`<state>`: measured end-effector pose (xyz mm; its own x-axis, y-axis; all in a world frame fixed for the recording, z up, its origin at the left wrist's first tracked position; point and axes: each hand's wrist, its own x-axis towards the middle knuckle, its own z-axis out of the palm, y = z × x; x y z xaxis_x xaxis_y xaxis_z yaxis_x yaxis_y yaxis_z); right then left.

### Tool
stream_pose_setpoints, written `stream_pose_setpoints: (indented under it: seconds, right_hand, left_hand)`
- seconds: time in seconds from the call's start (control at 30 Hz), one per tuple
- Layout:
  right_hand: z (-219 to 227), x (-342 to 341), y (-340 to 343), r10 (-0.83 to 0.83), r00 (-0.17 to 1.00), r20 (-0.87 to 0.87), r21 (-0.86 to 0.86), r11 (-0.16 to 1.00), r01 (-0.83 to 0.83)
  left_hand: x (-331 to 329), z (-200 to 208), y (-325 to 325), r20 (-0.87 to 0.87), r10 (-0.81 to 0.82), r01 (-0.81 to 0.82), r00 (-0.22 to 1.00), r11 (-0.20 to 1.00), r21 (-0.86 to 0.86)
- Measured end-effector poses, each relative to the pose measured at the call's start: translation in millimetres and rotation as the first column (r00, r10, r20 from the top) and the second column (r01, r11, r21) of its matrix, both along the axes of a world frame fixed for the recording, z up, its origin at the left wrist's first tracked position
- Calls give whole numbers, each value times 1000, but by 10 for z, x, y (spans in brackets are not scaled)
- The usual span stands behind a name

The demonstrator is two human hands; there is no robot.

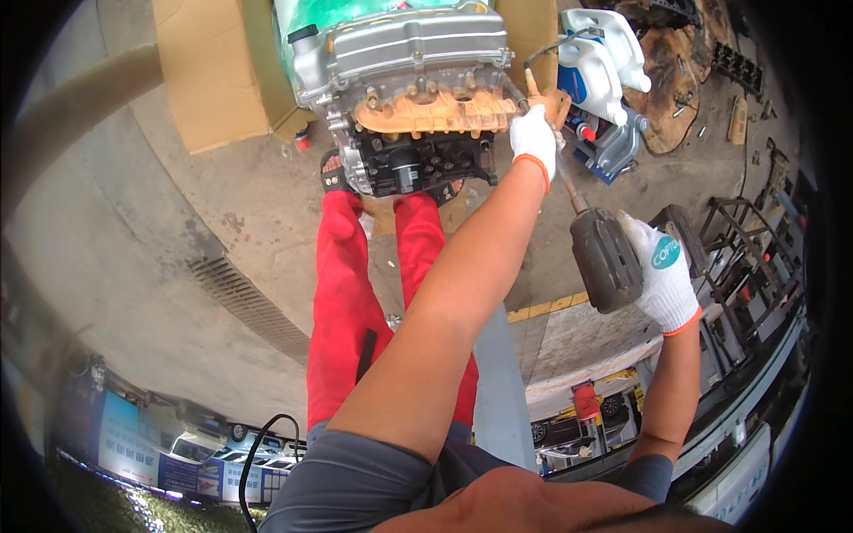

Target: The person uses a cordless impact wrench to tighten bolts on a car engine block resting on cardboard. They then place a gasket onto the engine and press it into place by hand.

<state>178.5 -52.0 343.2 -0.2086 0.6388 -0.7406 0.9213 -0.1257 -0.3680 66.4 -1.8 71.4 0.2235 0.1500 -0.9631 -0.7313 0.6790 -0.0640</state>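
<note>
A car engine with a silver valve cover stands in front of me, an orange-brown rusty exhaust manifold shield along its near side. Below the shield sits a black oil filter. My left hand, in a white glove, is closed around a long extension bar by the shield's right end. That bar runs back to a black cordless impact wrench. My right hand, also gloved, wraps the wrench's handle; its fingers are partly hidden. The bar's far tip meets the engine's right end, where contact is unclear.
Cardboard lies left of the engine. White jugs and a grey bottle stand at its right. Greasy engine parts lie farther right, near a metal frame. A floor drain grate is at left.
</note>
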Motion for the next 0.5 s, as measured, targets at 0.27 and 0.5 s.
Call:
stream_pose_setpoints:
  seconds: [0.27, 0.5]
  right_hand:
    - [182, -125, 153, 1, 998, 59, -25, 1000, 0]
    - [101, -138, -174, -85, 996, -11, 94, 992, 86]
  left_hand:
    - [-34, -76, -20, 80, -19, 18, 997, 1000, 11]
    - [-33, -79, -21, 44, -24, 22, 999, 998, 50]
